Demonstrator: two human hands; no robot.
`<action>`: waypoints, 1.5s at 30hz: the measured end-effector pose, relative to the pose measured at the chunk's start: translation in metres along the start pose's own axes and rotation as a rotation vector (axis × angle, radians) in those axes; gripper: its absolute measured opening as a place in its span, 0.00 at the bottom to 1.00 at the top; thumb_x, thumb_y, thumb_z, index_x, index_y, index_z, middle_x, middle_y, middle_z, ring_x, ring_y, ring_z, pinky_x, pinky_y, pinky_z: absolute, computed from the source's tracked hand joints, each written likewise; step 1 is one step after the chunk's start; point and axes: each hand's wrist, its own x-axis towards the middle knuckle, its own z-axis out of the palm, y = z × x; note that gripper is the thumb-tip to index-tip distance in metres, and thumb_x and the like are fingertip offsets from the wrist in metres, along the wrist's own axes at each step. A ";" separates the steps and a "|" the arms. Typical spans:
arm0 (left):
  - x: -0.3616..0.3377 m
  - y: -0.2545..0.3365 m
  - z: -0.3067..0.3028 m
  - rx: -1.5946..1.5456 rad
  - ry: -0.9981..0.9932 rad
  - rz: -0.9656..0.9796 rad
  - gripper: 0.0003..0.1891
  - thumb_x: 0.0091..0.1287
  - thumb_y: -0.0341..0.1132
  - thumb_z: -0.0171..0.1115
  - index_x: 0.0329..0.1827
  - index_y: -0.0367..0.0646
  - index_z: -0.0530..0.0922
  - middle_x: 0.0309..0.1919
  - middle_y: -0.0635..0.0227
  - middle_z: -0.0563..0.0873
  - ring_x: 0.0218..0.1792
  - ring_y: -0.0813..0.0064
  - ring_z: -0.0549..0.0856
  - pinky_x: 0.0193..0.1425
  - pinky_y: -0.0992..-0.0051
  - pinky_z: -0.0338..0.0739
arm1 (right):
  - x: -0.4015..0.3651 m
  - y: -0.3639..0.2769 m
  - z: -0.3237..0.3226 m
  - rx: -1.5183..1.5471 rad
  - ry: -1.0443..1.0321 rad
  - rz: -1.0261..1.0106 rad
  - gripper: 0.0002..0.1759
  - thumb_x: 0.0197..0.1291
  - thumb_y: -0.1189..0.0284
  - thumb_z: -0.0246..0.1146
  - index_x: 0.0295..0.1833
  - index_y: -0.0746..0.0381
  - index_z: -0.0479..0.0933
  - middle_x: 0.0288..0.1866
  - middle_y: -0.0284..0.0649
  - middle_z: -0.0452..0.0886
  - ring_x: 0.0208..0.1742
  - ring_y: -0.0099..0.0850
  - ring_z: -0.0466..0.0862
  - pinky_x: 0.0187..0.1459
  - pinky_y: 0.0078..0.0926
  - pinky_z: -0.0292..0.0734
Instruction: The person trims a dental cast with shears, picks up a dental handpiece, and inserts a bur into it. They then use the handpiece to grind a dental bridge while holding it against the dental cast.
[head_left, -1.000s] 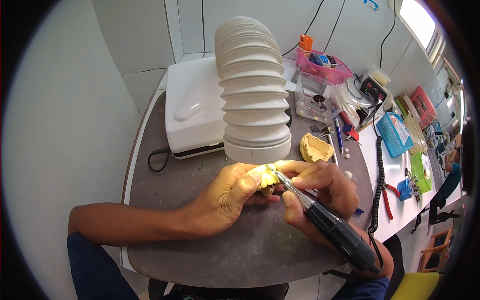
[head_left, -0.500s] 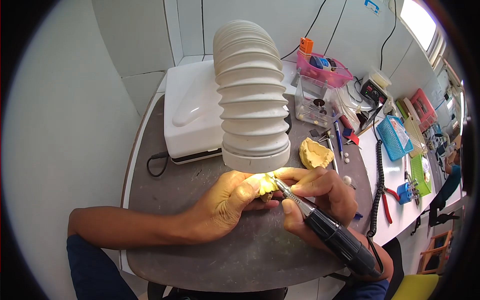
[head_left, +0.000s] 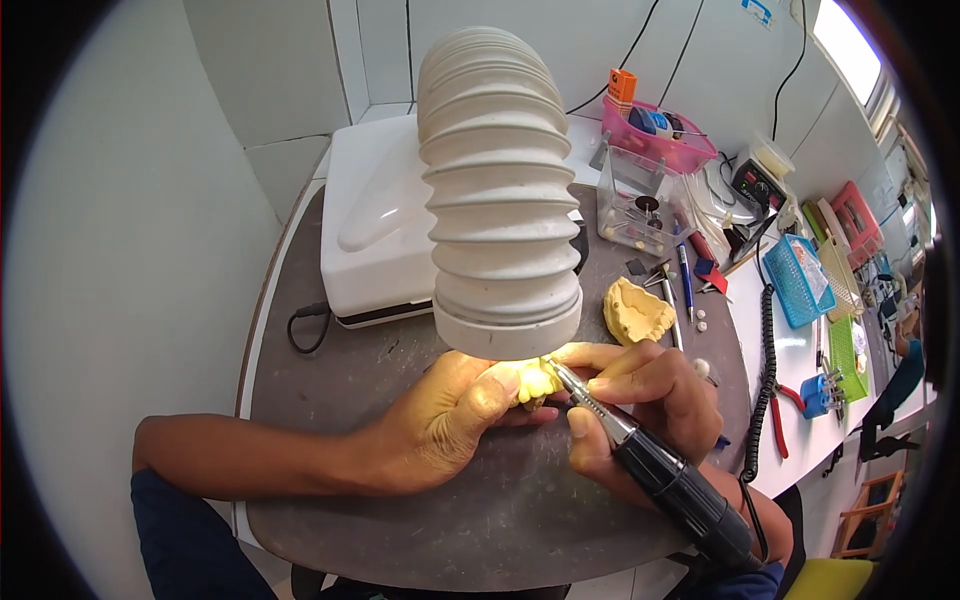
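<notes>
— What do the hands hold?

— The left hand [head_left: 450, 420] is closed around a small yellow plaster cast [head_left: 535, 382], thumb on top and fingers under it. The right hand [head_left: 640, 400] pinches a black and silver drill [head_left: 660, 470] like a pen. The drill's tip touches the cast on its right side, between the two thumbs.

— Where is that on the desk?

— Above the middle of the round grey desk [head_left: 400, 520], nearer its front edge than its back. The mouth of a white ribbed hose [head_left: 500, 190] hangs just above the cast.

— Any room to move?

— Bare desk lies to the left of the left forearm and between the hands and the front edge. At the back edge a white box [head_left: 375, 230] stands behind the hose. To the right a second cast [head_left: 637, 310] lies near the right hand. A black coiled cord [head_left: 765, 380] runs along the right edge.

— Anything to read?

— The blue sticker [head_left: 762, 12] on the wall is too small to read. Toward the back right corner stand a clear box [head_left: 640, 205] and a pink tray [head_left: 660, 135]. Past the right edge lie a blue basket [head_left: 800, 280] and red pliers [head_left: 790, 400].
</notes>
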 end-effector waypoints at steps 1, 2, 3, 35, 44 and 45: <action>0.000 0.000 0.000 -0.014 -0.004 0.008 0.39 0.76 0.58 0.47 0.76 0.33 0.56 0.69 0.56 0.70 0.70 0.67 0.72 0.76 0.63 0.65 | 0.000 -0.002 -0.001 0.000 0.002 0.001 0.15 0.43 0.81 0.74 0.38 0.69 0.77 0.28 0.45 0.83 0.35 0.40 0.90 0.37 0.28 0.85; 0.000 0.000 0.000 -0.014 -0.005 0.006 0.39 0.76 0.58 0.47 0.76 0.33 0.56 0.69 0.56 0.70 0.70 0.67 0.72 0.76 0.63 0.65 | 0.000 -0.003 -0.004 -0.009 -0.074 0.007 0.16 0.47 0.81 0.71 0.41 0.68 0.74 0.32 0.47 0.82 0.39 0.42 0.90 0.41 0.29 0.84; 0.000 -0.001 0.000 -0.020 0.001 0.007 0.40 0.76 0.59 0.47 0.76 0.33 0.56 0.69 0.56 0.70 0.70 0.67 0.72 0.76 0.63 0.65 | 0.000 -0.004 -0.005 -0.018 -0.150 0.014 0.17 0.51 0.82 0.69 0.44 0.67 0.70 0.36 0.48 0.81 0.44 0.43 0.89 0.45 0.31 0.83; -0.001 -0.005 0.002 -0.007 0.058 0.070 0.31 0.81 0.52 0.41 0.63 0.27 0.72 0.59 0.59 0.79 0.62 0.74 0.77 0.68 0.75 0.72 | -0.001 0.004 0.001 0.000 0.002 -0.019 0.16 0.41 0.81 0.74 0.38 0.67 0.77 0.28 0.45 0.82 0.37 0.41 0.91 0.37 0.26 0.84; -0.001 -0.004 0.002 -0.011 0.054 0.077 0.33 0.80 0.56 0.41 0.63 0.27 0.72 0.59 0.60 0.79 0.61 0.75 0.78 0.68 0.75 0.72 | 0.002 0.003 0.002 0.003 -0.011 -0.039 0.17 0.41 0.81 0.74 0.38 0.68 0.77 0.27 0.45 0.82 0.38 0.41 0.91 0.37 0.27 0.84; -0.001 -0.005 0.002 -0.014 0.052 0.076 0.34 0.80 0.56 0.42 0.62 0.27 0.72 0.58 0.60 0.79 0.61 0.75 0.78 0.68 0.75 0.72 | 0.002 0.003 0.002 -0.001 -0.022 -0.054 0.16 0.41 0.81 0.74 0.38 0.68 0.77 0.27 0.45 0.82 0.38 0.41 0.91 0.38 0.27 0.85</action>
